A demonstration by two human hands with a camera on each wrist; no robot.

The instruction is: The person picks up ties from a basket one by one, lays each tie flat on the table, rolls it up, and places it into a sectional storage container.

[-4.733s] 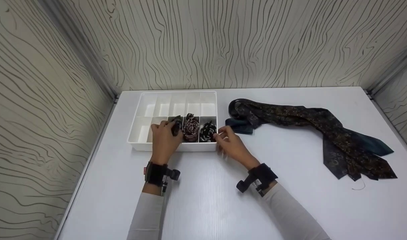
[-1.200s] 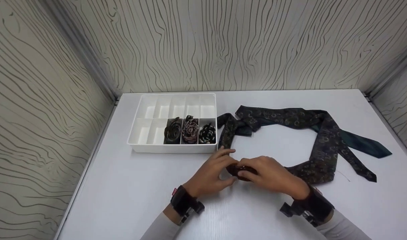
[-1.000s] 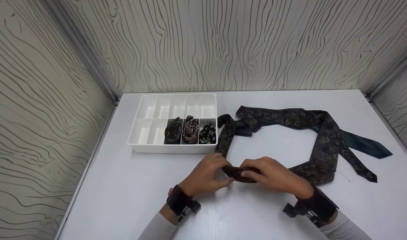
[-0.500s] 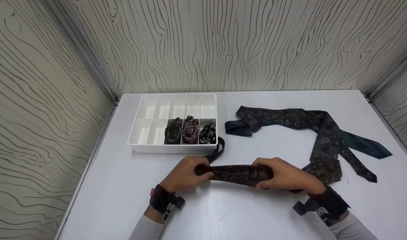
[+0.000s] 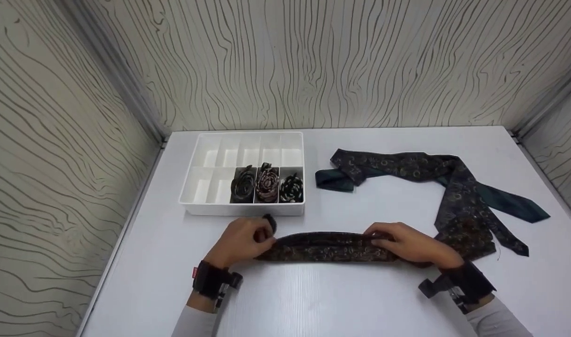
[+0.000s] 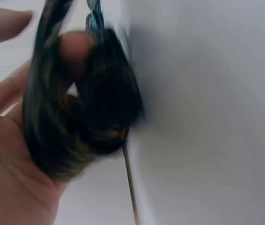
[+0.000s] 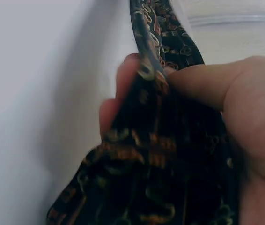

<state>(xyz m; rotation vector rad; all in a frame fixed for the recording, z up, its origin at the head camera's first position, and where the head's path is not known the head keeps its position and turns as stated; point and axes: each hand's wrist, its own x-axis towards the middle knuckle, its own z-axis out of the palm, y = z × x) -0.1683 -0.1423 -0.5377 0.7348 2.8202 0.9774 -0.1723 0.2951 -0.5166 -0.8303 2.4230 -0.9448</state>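
A dark brown patterned necktie (image 5: pixel 330 249) runs sideways between my two hands near the front of the table. My left hand (image 5: pixel 241 241) grips it at the left, where a dark loop of it stands up by the fingers. In the left wrist view the necktie (image 6: pixel 53 140) is blurred and bends round in front of the palm. My right hand (image 5: pixel 405 243) pinches it at the other side, thumb on top. The right wrist view has the necktie (image 7: pixel 160 187) widening below the thumb (image 7: pixel 202 84). Beyond the right wrist its broad end spreads on the table.
A white divided box (image 5: pixel 243 209) stands behind the left hand, with rolled ties (image 5: pixel 243 185), (image 5: pixel 267 183), (image 5: pixel 291 188) in its front row. Another dark patterned tie (image 5: pixel 402 166) and a teal tie (image 5: pixel 512 201) lie overlapping at the right. Patterned walls enclose the table.
Both hands were at the box earlier, the left one on a rolled tie. They then came together on the brown necktie and have since moved apart, drawing it out lengthwise.
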